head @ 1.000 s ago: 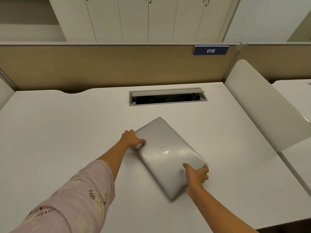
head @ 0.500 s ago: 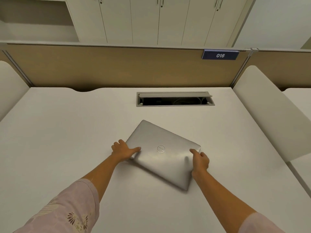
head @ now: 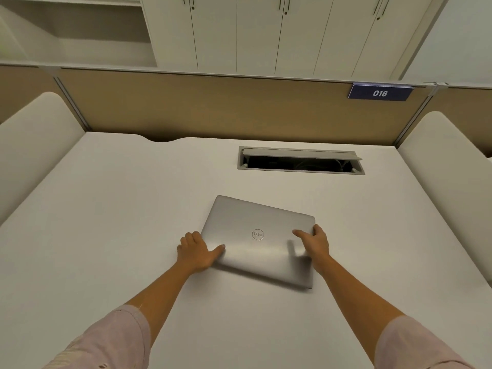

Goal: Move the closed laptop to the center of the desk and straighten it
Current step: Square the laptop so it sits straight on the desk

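Observation:
A closed silver laptop point(head: 255, 222) with a round logo on its lid lies flat on the white desk point(head: 119, 209), near the middle and slightly turned, its right side nearer to me. My left hand point(head: 197, 253) grips its left edge, thumb on the lid. My right hand point(head: 314, 242) grips its right edge near the far right corner, thumb on the lid. Both forearms reach in from the bottom, with pale patterned sleeves.
An open cable slot point(head: 300, 162) is set into the desk behind the laptop. A tan partition point(head: 213, 107) with a blue "016" tag point(head: 380, 93) closes the back. White side dividers point(head: 34, 145) point(head: 447, 161) flank the desk.
Both hands have turned the laptop counter-clockwise, from strongly diagonal to nearly square with the desk. My right hand slid from the near right corner up the right edge.

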### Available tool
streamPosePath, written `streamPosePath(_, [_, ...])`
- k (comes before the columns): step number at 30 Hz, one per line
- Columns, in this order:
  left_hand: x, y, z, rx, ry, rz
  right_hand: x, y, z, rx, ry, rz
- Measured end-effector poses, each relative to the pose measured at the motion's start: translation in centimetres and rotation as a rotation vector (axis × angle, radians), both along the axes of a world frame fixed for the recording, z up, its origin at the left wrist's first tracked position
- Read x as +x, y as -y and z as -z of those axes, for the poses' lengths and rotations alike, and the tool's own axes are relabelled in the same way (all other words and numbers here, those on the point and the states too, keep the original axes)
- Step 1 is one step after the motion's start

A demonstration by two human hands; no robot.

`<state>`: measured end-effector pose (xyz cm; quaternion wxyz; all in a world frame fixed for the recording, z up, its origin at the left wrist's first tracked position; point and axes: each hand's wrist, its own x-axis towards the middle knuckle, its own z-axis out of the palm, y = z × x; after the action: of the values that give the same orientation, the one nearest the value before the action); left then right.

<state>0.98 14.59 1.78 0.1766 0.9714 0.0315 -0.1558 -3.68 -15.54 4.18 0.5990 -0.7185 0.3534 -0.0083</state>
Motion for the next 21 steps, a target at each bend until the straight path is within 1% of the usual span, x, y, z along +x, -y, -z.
streamPosePath(1, [-0.3, 0.3, 0.0, 0.009, 0.071, 0.038, -0.2, -0.2, 0.3, -0.072, -0.014, -0.045])
streamPosePath(3, [-1.0, 1.2, -0.1, -0.015, 0.161, 0.109, -1.0, -1.0, 1.1, -0.346, -0.049, -0.182])
streamPosePath(4, [-1.2, 1.6, -0.1, -0.036, 0.170, 0.163, -1.7, -1.6, 1.6, -0.501, -0.046, -0.263])
streamPosePath(5, [-1.3, 2.0, 0.0, -0.057, 0.162, 0.239, -2.4, -2.1, 2.2, -0.620, -0.004, -0.345])
streamPosePath(6, [-1.5, 2.2, 0.2, -0.066, 0.146, 0.337, -3.1, -2.6, 2.6, -0.688, 0.047, -0.438])
streamPosePath(9, [-2.3, 2.4, 1.4, -0.021, 0.140, 0.617, -5.2, -3.5, 4.5, -0.793, 0.131, -0.732])
streamPosePath(12, [-2.9, 2.1, 2.8, 0.008, 0.151, 0.693, -6.7, -3.7, 5.8, -0.964, 0.174, -0.934])
streamPosePath(14, [-3.1, 1.8, 3.3, 0.006, 0.162, 0.705, -7.1, -3.6, 6.0, -1.012, 0.188, -0.971])
streamPosePath(21, [-3.7, 2.3, 3.4, 0.073, 0.233, 0.662, -7.0, -3.1, 5.8, -1.082, 0.207, -0.975])
